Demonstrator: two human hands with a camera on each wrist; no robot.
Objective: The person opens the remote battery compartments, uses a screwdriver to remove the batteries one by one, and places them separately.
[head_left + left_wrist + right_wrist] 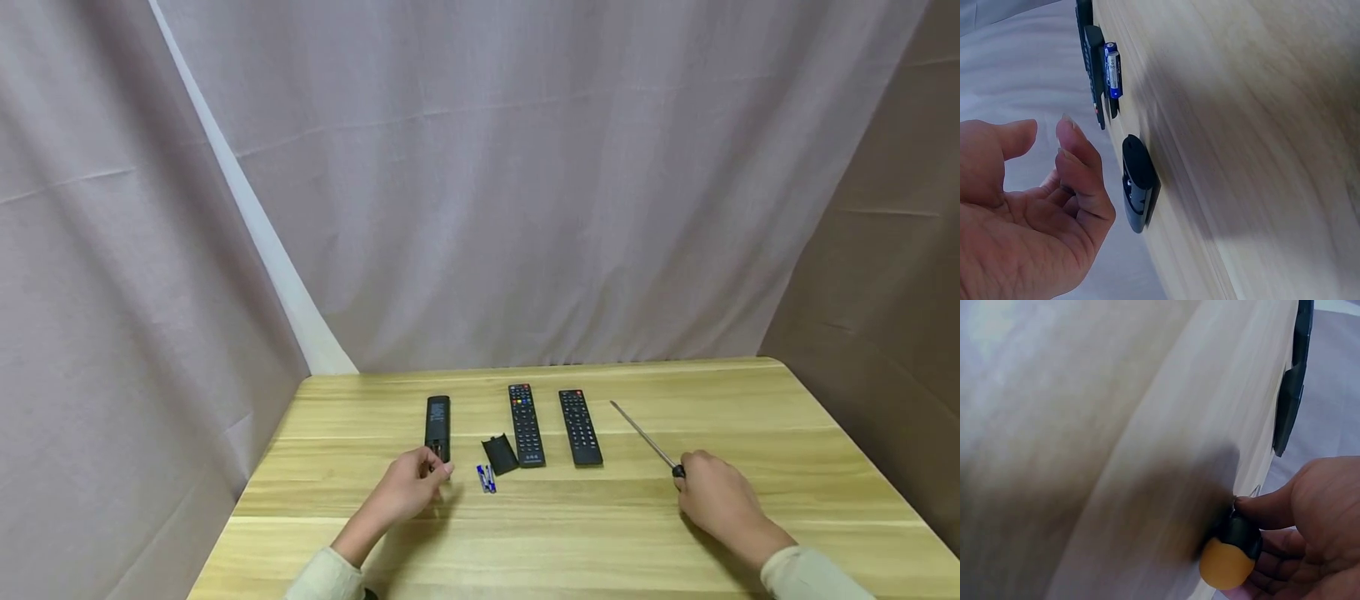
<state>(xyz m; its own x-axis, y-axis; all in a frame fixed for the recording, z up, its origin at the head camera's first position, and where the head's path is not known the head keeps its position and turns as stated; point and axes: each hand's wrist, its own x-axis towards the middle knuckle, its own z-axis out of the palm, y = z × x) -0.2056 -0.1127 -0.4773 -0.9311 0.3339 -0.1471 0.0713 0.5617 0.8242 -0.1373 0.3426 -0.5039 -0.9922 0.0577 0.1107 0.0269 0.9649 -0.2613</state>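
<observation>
A black remote [437, 427] lies face down at the left of the wooden table [525, 533], its battery bay open at the near end [1138, 184]. My left hand [431, 473] hovers just at that end, fingers [1079, 169] loosely curled and holding nothing. The loose battery cover [499, 454] and two blue batteries [486, 478] [1113, 69] lie just to its right. My right hand [693, 479] grips the orange-and-black handle [1232, 550] of a long screwdriver, whose metal shaft [645, 437] rests on the table and points away to the left.
Two more black remotes lie face up side by side, one in the middle [526, 424] and one to its right [580, 427]. Grey cloth hangs behind and to the left of the table, brown cloth to the right.
</observation>
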